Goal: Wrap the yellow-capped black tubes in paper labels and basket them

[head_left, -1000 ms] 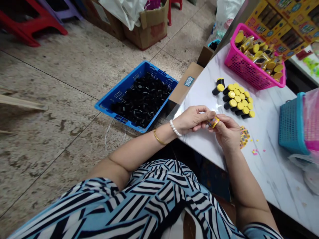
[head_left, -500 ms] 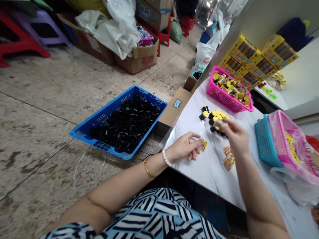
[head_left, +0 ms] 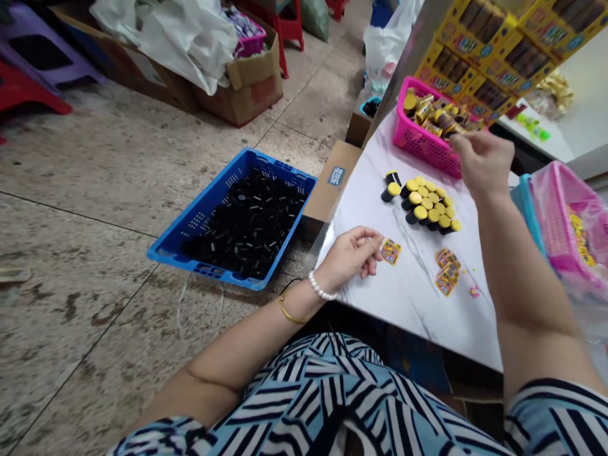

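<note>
My left hand rests at the near edge of the white marble table and pinches a small colourful sticker sheet at its fingertips. My right hand is raised at the near rim of the pink basket, which holds several gold-wrapped tubes. Its fingers are pinched together and blurred, so I cannot tell whether they hold anything. Between the hands stands a cluster of black tubes with yellow caps. A small pile of sticker sheets lies to the right of my left hand.
A blue crate full of black parts sits on the tiled floor to the left, beside a cardboard box. A teal basket and a bag-lined pink basket stand at the right. Yellow display boxes stack at the back.
My hands came apart. The right hand went from the tube cluster up to the pink basket, and the left hand stayed at the table edge with the sticker sheet. The camera shifted.
</note>
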Motion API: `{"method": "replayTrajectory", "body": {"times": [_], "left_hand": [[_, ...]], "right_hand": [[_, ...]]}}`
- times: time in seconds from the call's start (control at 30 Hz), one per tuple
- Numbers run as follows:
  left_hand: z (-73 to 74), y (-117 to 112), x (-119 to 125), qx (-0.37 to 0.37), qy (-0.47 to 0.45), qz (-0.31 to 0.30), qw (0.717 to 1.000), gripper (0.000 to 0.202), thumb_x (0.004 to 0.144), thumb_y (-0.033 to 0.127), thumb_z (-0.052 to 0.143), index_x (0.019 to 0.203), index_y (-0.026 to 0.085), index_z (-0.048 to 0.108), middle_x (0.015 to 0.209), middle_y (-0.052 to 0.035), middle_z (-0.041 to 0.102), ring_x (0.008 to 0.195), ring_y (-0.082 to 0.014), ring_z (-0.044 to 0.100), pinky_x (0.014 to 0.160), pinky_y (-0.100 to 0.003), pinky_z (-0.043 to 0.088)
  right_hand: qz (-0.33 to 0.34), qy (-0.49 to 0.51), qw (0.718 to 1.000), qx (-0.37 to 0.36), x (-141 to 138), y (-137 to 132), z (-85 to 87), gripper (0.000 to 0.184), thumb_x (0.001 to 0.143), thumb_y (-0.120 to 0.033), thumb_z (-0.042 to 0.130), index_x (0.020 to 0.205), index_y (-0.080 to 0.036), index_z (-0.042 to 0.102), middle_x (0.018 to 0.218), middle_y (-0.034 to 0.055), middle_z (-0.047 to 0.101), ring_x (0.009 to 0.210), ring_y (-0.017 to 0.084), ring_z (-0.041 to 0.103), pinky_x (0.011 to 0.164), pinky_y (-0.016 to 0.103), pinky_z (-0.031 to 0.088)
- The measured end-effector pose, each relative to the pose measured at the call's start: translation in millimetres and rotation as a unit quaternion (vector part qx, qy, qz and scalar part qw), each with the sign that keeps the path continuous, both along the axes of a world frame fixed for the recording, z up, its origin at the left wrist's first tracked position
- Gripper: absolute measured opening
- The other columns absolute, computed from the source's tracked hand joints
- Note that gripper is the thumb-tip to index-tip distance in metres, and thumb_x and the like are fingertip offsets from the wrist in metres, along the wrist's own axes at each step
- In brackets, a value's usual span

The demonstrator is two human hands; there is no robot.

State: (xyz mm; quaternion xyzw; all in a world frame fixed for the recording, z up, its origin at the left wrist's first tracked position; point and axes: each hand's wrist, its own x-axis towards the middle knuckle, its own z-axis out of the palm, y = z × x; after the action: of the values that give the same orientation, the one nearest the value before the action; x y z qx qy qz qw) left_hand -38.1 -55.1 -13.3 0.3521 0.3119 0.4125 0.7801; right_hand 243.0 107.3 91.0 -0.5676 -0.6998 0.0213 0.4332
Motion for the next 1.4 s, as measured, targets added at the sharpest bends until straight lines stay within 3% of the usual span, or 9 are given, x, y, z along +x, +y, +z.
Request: {"method": "replayTrajectory", "body": {"times": [0.13,0.27,0.4,0.53,0.7,0.83,1.0,1.2,1.4], "left_hand": [[-1.0,0,0,0.000,-0.008,0.049,0.999,0.034,0.087,0.045,0.079,0.095,0.016,0.064,0.068,0.0032,0.066,0.042,-0.0041,0.055,0.037,-0.017,0.034],[-3.6,-2,3,0.025,0.018,0.071,0.997,0.029,0.087,0.042,0.079,0.091,0.016,0.065,0.067,0.0033,0.065,0.043,-0.0036,0.053,0.038,-0.017,0.031],[-5.3,-5,10,0.056,0.107,0.092,0.988,0.028,0.087,0.042,0.079,0.090,0.018,0.065,0.064,0.0029,0.064,0.044,-0.0053,0.052,0.041,-0.018,0.034],[-2.0,-6,17,0.092,0.215,0.094,0.968,0.036,0.087,0.047,0.079,0.102,0.016,0.069,0.068,0.0004,0.067,0.047,-0.0072,0.054,0.046,-0.020,0.039],[4.1,-16,29,0.142,0.227,0.058,0.962,0.040,0.083,0.046,0.083,0.102,0.013,0.071,0.092,-0.0069,0.074,0.062,-0.0092,0.062,0.057,-0.022,0.047],[10.8,-31,35,0.255,0.269,0.253,0.894,0.029,0.088,0.036,0.081,0.106,0.016,0.071,0.105,-0.0069,0.070,0.073,-0.0091,0.060,0.066,-0.023,0.050],[11.2,-40,44,0.385,0.304,0.206,0.847,0.016,0.091,0.034,0.079,0.098,0.019,0.078,0.089,-0.0038,0.070,0.070,-0.0109,0.056,0.066,-0.025,0.048],[-2.3,-33,48,0.384,0.304,0.219,0.844,0.015,0.083,0.030,0.086,0.093,0.019,0.082,0.090,-0.0034,0.067,0.063,-0.0083,0.050,0.060,-0.024,0.045],[8.6,-27,35,0.346,0.285,0.277,0.850,0.013,0.085,0.028,0.083,0.095,0.019,0.081,0.096,-0.0046,0.069,0.066,-0.0082,0.054,0.059,-0.023,0.047]], "right_hand": [[0.053,-0.090,0.990,-0.100,-47,-138,-53.1,0.016,0.091,-0.029,0.076,0.104,-0.023,0.084,0.087,0.0022,0.079,0.075,0.015,0.070,0.073,0.032,0.055],[0.018,-0.115,0.985,-0.125,-68,-196,-105.0,0.014,0.091,-0.032,0.078,0.101,-0.024,0.083,0.089,0.0053,0.073,0.079,0.019,0.067,0.073,0.037,0.055],[0.029,-0.095,0.991,-0.085,-66,-195,-122.0,0.010,0.093,-0.025,0.074,0.084,-0.022,0.078,0.080,0.0042,0.069,0.080,0.020,0.065,0.075,0.037,0.054],[0.062,-0.094,0.993,0.026,-63,-200,-113.7,0.008,0.095,-0.024,0.073,0.090,-0.022,0.078,0.080,0.0046,0.069,0.079,0.020,0.064,0.073,0.036,0.054],[0.053,-0.086,0.987,0.125,-57,-211,-107.6,0.010,0.092,-0.021,0.076,0.101,-0.024,0.080,0.081,0.0038,0.067,0.077,0.020,0.062,0.068,0.035,0.052],[0.022,-0.069,0.986,0.151,-50,-212,-106.5,0.012,0.091,-0.020,0.077,0.101,-0.025,0.079,0.080,0.0031,0.068,0.077,0.020,0.062,0.068,0.035,0.051],[0.028,-0.091,0.979,0.179,-48,-215,-103.1,0.018,0.090,-0.020,0.078,0.107,-0.027,0.078,0.079,0.0027,0.068,0.074,0.020,0.061,0.067,0.035,0.049],[0.047,-0.159,0.966,0.199,-54,-215,-102.0,0.018,0.094,-0.019,0.073,0.110,-0.026,0.078,0.074,0.0022,0.068,0.072,0.019,0.057,0.069,0.035,0.046],[0.028,-0.135,0.975,0.173,-55,-213,-104.8,0.012,0.093,-0.022,0.076,0.104,-0.025,0.077,0.077,0.0019,0.068,0.073,0.018,0.062,0.069,0.035,0.050]]}}
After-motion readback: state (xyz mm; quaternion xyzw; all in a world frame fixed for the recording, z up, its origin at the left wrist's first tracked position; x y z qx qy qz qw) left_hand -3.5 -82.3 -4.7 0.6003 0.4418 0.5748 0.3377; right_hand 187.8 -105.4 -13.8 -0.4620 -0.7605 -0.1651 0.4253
